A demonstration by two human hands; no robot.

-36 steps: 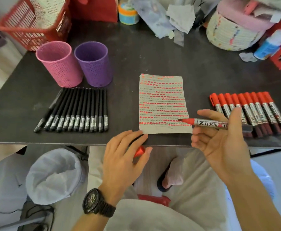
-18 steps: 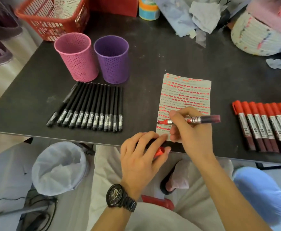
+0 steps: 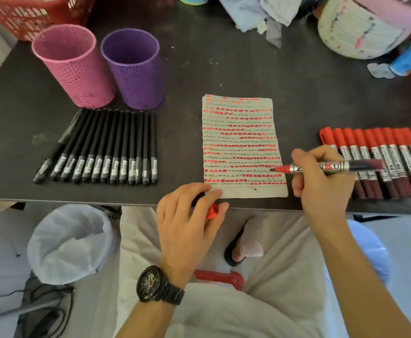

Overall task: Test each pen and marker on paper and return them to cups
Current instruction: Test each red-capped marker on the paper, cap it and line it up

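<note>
Whereas half a second ago the marker's tip sat at the left edge of the paper, the right hand [image 3: 321,189] has now carried the marker [image 3: 321,166] across, and its red tip meets the paper [image 3: 241,142] near the right edge, on one of the lower rows of red dashes. The left hand [image 3: 187,220] has stayed at the paper's lower left corner, the red cap [image 3: 211,212] in it as before.

One sheet of paper lies on the bench [image 3: 224,69]. Left of the paper lie the black pens [image 3: 102,147], about thirteen in one close row, though the outermost are hard to tell apart. Behind that row, up and left of the paper, stand two cups side by side, a pink cup [image 3: 75,67] and a purple cup [image 3: 136,71]. Right of the paper lie nine red markers [image 3: 380,152] in a row, caps on and pointing away; the one in use makes ten.

The right hand pinches the marker between thumb and curled fingers, the barrel lying almost level and pointing left, the hand partly over the nine markers. The left hand lies palm down, its fingers curled round the cap and its fingertips on the paper's corner at the bench edge.
</note>
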